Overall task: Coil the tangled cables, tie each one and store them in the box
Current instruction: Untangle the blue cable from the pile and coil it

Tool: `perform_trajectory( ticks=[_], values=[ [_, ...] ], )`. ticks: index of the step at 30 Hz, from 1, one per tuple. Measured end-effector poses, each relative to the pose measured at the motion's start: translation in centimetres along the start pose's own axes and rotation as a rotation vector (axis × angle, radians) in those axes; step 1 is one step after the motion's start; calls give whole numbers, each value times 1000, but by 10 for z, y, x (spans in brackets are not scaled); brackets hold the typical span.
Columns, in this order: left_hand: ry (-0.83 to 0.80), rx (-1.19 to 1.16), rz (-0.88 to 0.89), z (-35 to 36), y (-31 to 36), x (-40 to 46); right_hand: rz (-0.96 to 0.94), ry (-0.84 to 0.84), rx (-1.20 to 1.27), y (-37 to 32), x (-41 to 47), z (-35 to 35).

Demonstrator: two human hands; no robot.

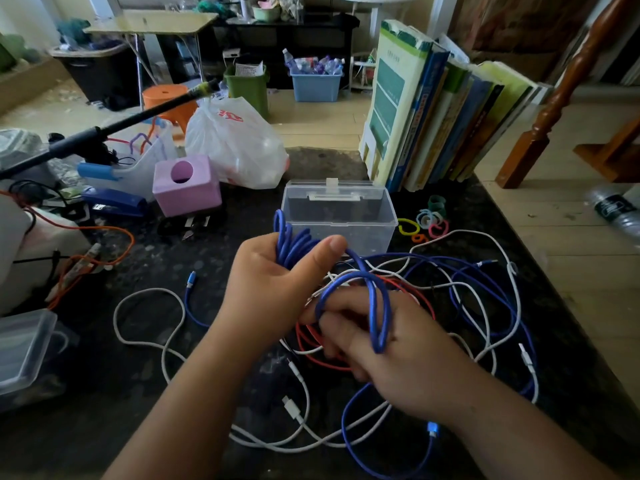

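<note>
The left hand (273, 275) grips a bunch of blue cable (294, 244) loops, standing upright, just before the clear box (339, 216). The right hand's (391, 344) fingers (332, 323) curl through another loop above the tangle on the desk (145, 393).

Dark table (173, 393): cables (485, 306), box (339, 216).

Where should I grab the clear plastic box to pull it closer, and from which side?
Judging by its pose, take the clear box by its right short wall, coming from the right. Its lid stands open at the back, the left hand holds the blue coil against its front left corner, and the colored ties lie apart to the right.
</note>
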State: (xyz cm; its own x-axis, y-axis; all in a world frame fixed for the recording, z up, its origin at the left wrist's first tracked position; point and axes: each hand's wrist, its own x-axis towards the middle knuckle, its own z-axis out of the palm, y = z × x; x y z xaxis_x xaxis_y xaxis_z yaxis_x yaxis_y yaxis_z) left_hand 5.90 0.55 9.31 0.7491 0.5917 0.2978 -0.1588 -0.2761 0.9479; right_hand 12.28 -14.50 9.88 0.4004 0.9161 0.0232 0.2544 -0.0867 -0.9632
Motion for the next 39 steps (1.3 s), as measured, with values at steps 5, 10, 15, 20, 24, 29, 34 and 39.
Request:
perform_trajectory(
  ticks=[5,10,15,20,24,29,34,39],
  values=[
    [220,221,44,-2,-11,2,76,-127,402,-21,-10,18],
    [213,292,-16,-19,-12,6,-2,63,162,-50,-24,0],
    [-141,-38,-195,-26,3,3,-136,702,-302,-39,-15,-64],
    [-470,-268,-230,-16,12,-1,10,936,-466,7,0,-91],
    [-617,-339,-331,-13,11,-2,44,987,-440,18,3,-95],
    [-530,-482,-325,-7,9,-2,165,660,-581,25,3,-84],
    [-332,-536,-336,1,8,0,-39,264,-648,27,7,-32],
    [-266,-574,-366,1,8,1,-150,175,-696,29,6,-8]
  ],
)
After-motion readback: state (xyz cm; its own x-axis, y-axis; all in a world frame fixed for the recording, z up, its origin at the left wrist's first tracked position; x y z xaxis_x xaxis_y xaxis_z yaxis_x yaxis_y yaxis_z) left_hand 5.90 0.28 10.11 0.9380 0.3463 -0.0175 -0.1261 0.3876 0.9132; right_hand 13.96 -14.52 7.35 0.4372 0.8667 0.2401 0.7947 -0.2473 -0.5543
